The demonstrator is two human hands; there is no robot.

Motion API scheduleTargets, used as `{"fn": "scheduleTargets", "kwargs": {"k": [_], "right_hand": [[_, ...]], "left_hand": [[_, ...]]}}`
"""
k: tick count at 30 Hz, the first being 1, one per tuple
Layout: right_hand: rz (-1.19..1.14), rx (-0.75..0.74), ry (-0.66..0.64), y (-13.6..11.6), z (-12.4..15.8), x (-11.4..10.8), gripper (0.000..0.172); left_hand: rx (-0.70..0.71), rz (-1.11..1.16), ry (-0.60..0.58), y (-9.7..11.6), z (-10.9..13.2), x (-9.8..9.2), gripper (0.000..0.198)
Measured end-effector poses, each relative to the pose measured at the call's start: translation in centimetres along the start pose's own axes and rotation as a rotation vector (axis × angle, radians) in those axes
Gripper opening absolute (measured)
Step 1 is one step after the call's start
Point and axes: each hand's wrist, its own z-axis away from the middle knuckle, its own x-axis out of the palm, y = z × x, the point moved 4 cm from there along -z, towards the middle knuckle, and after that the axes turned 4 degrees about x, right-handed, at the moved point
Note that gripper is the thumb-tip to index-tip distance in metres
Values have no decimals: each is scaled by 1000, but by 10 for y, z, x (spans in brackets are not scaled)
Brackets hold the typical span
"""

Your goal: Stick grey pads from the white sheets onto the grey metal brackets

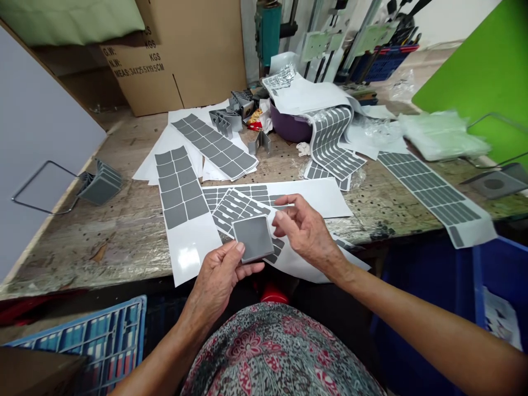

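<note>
A flat grey square piece with a pale rim [253, 237] sits in my left hand [216, 278], thumb on its face and fingers beneath. Beside the piece's upper right corner, my right hand [307, 234] has half-bent fingers, with a gap between thumb and forefinger and nothing visible in them. Under and behind the hands lie white sheets of grey stickers, one with slanted shapes [231, 206]. To the left is a sheet of larger grey squares [177, 190], its lower part bare and shiny. Another such sheet [216, 143] rests on a white stack behind.
Bent grey metal pieces stand at the back [226, 121] and left edge [101, 184]. A purple bowl [291, 125] sits under curling sticker sheets. One sticker strip [437, 192] overhangs the right edge above a blue bin [429, 291]. A blue crate [111, 335] is lower left.
</note>
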Motion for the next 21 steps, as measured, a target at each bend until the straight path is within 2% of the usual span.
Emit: {"fn": "scheduleTargets", "kwargs": {"k": [3, 4, 8, 13, 16, 21], "right_hand": [[-55, 2, 9, -5, 4, 14, 40], [-61, 17, 16, -7, 6, 19, 38], [-140, 114, 8, -7, 11, 36, 18], [-260, 38, -185, -1, 10, 36, 23], [-267, -4, -322, 4, 10, 32, 18], [-332, 13, -451, 7, 20, 33, 42]], "left_hand": [[13, -46, -61, -8, 1, 1, 22], [21, -74, -82, -11, 1, 2, 22], [48, -125, -65, -14, 2, -1, 24], [7, -42, 63, -7, 0, -10, 29], [36, -39, 101, -5, -1, -12, 35], [98, -117, 58, -10, -3, -11, 33]]}}
